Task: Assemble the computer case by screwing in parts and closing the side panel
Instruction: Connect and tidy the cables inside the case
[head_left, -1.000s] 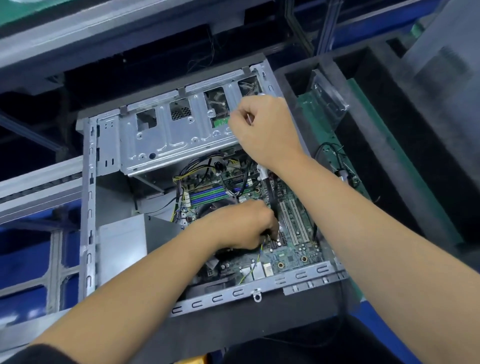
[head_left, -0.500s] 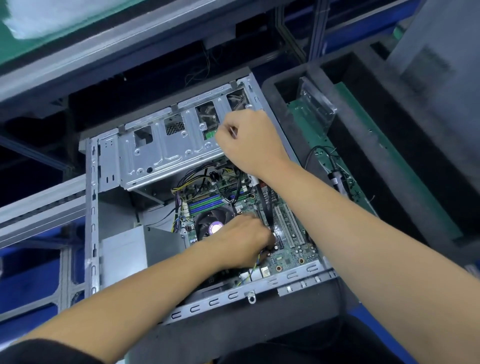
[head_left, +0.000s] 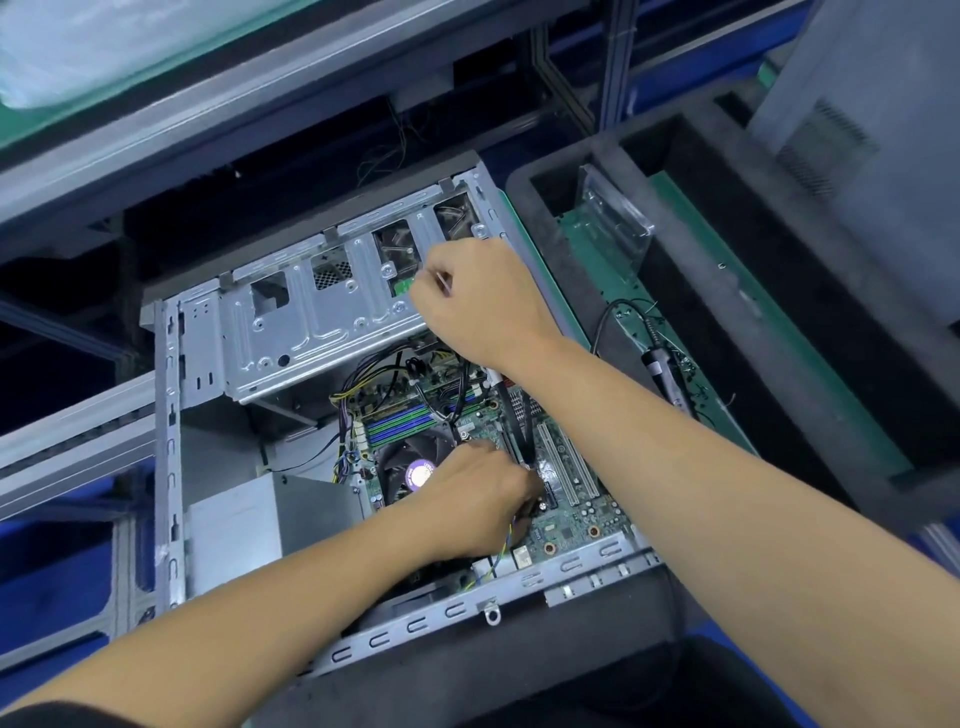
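- Pinching a thin silvery tool (head_left: 444, 283), perhaps a small screwdriver shaft, my right hand (head_left: 480, 306) is curled tight around it at the far end of the silver sheet-metal drive cage (head_left: 311, 327); I cannot see its tip.
- My left hand (head_left: 480, 501) is down on the green motherboard (head_left: 566, 512), fingers curled beside the black round CPU fan with the purple centre sticker (head_left: 415, 470); they seem to nip something small near the black cable (head_left: 519, 421), but what it is stays hidden under my knuckles.
- The grey steel computer case (head_left: 169, 457) lies on its side in front of me, open side up, resting on black foam.
- Already in, as far as I can judge: motherboard, fan, the grey boxy power supply (head_left: 244, 519) at the left, and the cage.
- Left to do, by my reckoning: finish this fastening and any remaining screws, tidy the wiring, then close the case.
- The large grey metal side panel with a vent grille (head_left: 857, 104) appears to stand off to the right, well apart from the case, beyond the black foam tray with a green mat (head_left: 727, 332), so closing is not yet begun.
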